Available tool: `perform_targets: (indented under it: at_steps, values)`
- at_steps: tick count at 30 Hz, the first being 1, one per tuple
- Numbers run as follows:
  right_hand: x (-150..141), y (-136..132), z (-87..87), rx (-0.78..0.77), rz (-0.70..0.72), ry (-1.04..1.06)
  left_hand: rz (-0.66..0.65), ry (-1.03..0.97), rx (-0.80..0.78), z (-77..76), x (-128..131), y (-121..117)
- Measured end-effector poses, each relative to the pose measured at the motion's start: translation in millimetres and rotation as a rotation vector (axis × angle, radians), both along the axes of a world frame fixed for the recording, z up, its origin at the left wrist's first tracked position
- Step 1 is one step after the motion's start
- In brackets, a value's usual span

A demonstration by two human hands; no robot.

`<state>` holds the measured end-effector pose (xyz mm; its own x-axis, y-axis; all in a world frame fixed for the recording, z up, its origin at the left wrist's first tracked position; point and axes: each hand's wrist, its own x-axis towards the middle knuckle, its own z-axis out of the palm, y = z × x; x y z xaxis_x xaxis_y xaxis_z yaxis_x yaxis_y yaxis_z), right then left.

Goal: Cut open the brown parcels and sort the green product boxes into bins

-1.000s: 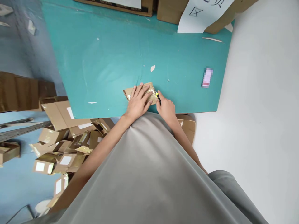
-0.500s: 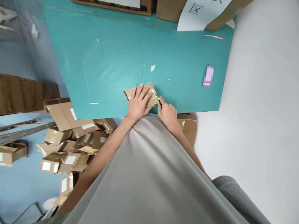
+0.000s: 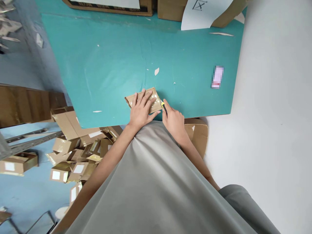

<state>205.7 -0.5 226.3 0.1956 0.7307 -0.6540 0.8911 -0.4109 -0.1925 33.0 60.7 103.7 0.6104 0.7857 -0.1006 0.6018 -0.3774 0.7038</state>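
Observation:
A small flat cardboard box with shiny clear tape on top lies near the front edge of the green table. Flat on it rests my left hand, fingers spread, pressing from above. My right hand is closed around a utility knife with a yellow and black handle. The knife's tip is at the right edge of the box; whether the blade is in the cardboard I cannot tell.
Larger cartons stand along the table's back, one draped with a white paper sheet. A blurred pinkish object lies at the right. Opened boxes are heaped on the floor at left. A white wall borders the right side.
The knife has shifted slightly toward the front along the right edge of the box. My left hand still lies on the box. The whole view has turned a little.

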Motion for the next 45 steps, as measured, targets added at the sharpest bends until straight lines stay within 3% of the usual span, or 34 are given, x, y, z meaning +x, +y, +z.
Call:
perform_targets:
  at_steps: [6, 17, 24, 29, 32, 35, 38, 40, 42, 45]
  values:
    - [-5, 27, -15.8, -0.048, 0.009, -0.008, -0.042, 0.007, 0.049, -3.6, -3, -1]
    - [-2, -1, 1.2, -0.14, 0.017, -0.025, -0.037, 0.016, 0.097, -8.8, -2, -4]
    - [1, 21, -17.2, -0.066, 0.049, -0.011, -0.031, -0.004, 0.092, -9.5, -3, -4]
    - [6, -1, -13.9, -0.109, 0.066, 0.007, -0.002, -0.025, 0.076, -11.7, -6, -5]
    - [16, -17, -13.4, -0.044, 0.038, 0.101, 0.023, -0.02, 0.071, -16.5, -19, -5]
    - [29, -16, -41.3, 0.073, -0.058, 0.422, 0.066, -0.003, 0.085, -22.2, -45, -7]
    - [39, 1, -96.1, 0.13, -0.266, 0.791, 0.129, -0.002, 0.102, -24.9, -75, -13]
    - [40, 17, -135.3, 0.201, -0.445, 0.808, 0.18, -0.005, 0.115, -24.1, -92, -20]
    - [36, 33, -167.2, 0.177, -0.576, 0.758, 0.236, -0.022, 0.133, -21.3, -105, -28]
    - [21, 47, -192.7, 0.052, -0.711, 0.821, 0.336, -0.051, 0.156, -14.0, -115, -40]
